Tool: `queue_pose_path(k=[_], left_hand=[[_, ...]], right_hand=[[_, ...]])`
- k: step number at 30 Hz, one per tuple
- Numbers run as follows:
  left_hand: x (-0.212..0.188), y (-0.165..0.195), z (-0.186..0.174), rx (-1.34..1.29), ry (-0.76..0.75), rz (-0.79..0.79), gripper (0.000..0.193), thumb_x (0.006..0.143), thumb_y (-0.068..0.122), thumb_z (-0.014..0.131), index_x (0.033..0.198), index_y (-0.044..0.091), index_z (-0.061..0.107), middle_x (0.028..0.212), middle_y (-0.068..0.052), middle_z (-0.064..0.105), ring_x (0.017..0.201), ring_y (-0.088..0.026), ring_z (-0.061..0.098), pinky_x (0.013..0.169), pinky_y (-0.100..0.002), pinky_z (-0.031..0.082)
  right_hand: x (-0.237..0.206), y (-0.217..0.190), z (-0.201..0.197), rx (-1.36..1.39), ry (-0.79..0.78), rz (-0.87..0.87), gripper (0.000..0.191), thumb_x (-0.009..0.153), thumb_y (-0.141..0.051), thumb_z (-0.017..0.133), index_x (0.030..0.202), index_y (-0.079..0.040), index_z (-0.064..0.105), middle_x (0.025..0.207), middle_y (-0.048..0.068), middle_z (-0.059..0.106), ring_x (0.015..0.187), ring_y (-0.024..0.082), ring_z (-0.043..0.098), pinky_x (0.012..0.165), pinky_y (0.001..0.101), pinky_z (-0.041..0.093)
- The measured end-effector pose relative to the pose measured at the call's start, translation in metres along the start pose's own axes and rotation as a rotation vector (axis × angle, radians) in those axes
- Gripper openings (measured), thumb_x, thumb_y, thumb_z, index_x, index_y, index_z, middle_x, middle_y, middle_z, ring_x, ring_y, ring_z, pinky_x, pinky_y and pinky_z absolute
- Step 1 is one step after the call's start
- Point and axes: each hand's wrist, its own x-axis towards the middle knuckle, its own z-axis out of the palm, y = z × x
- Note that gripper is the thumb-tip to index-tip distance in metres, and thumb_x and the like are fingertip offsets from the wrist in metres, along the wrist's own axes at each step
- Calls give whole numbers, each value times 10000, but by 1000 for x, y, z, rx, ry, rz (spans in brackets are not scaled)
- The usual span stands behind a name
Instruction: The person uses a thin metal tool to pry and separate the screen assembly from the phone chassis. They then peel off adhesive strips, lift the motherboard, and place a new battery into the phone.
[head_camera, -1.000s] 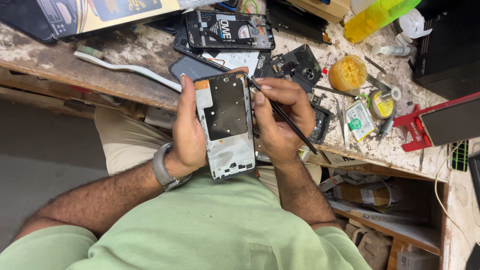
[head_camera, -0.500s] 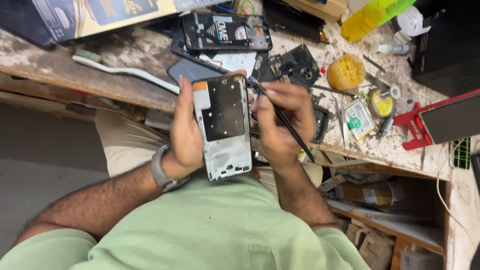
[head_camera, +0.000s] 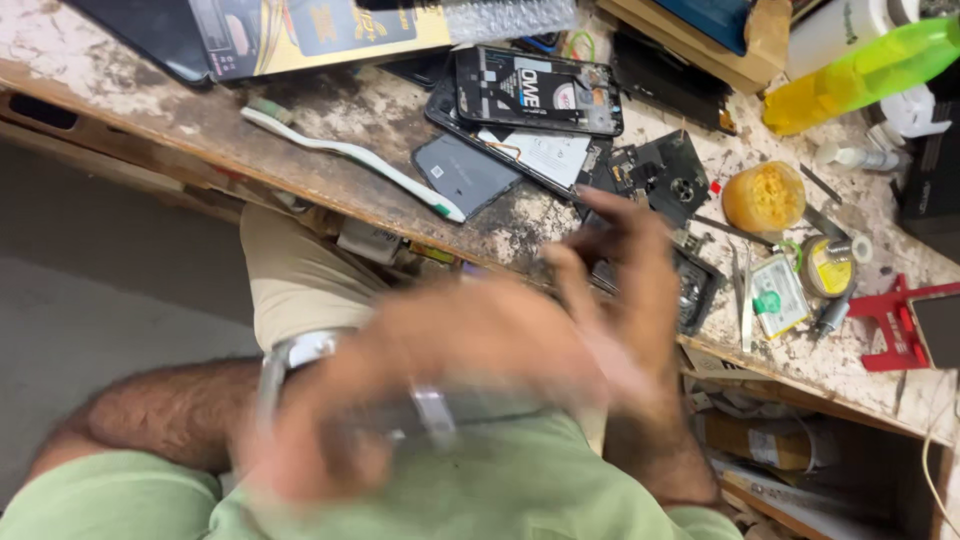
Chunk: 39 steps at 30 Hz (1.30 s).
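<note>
Both hands were motion-blurred. Left hand (head_camera: 330, 420) lay across the lap, its grip on a flat grey frame (head_camera: 450, 410) lying crosswise; right hand (head_camera: 620, 300) stood beside it, grip unreadable.

I count one white toothbrush (head_camera: 350, 155), one yellow-green bottle (head_camera: 860, 72), one round amber tub (head_camera: 764, 196), one red stand (head_camera: 893, 325) and two hands (both blurred): my left hand (head_camera: 400, 385), my right hand (head_camera: 620, 290).

Yellow flat box (head_camera: 330, 30) lies on bench's far edge.
</note>
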Motion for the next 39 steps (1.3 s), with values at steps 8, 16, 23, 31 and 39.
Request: queue_pose_path(k=[8,16,23,31,39], left_hand=[[39,43,-67,-347,364,396,836,1118,664,269,1457,-59,515,1129,-214,695,906,-289,718,839,-398,611],[47,38,-77,-331,446,299,866,1059,677,243,1494,-15,530,1134,-175,703,917,-288,733,828,-408,632],[49,32,-80,-432,412,233,851,1088,643,215,1497,-35,526,1097,-166,704,943,-252,712,885,-367,603],[61,37,-69,-146,222,152,787,1125,606,268,1434,-56,560,1084,-90,688,980,-162,643,912,-281,530],[71,30,-70,-506,168,-34,686,1146,548,252,1383,-11,572,1096,-105,720,967,-165,707,900,-290,570]], right_hand=[[40,-17,44,-373,-288,-357,419,966,-155,690,1343,-9,581,931,168,694,897,368,672,786,485,532],[57,-12,54,-425,-149,-417,334,989,-130,674,1297,-21,606,1062,184,694,1001,368,672,869,469,538],[32,-9,37,-318,-99,-564,480,1112,-376,530,1511,-111,514,1557,104,547,1525,321,395,1231,538,321],[22,-5,27,-620,-494,-744,1029,901,-872,252,1623,-149,373,1699,43,321,1566,257,158,1219,684,-38],[29,3,3,-691,-467,-793,1067,873,-912,344,1594,-130,416,1666,93,353,1552,242,246,1171,717,-36]])
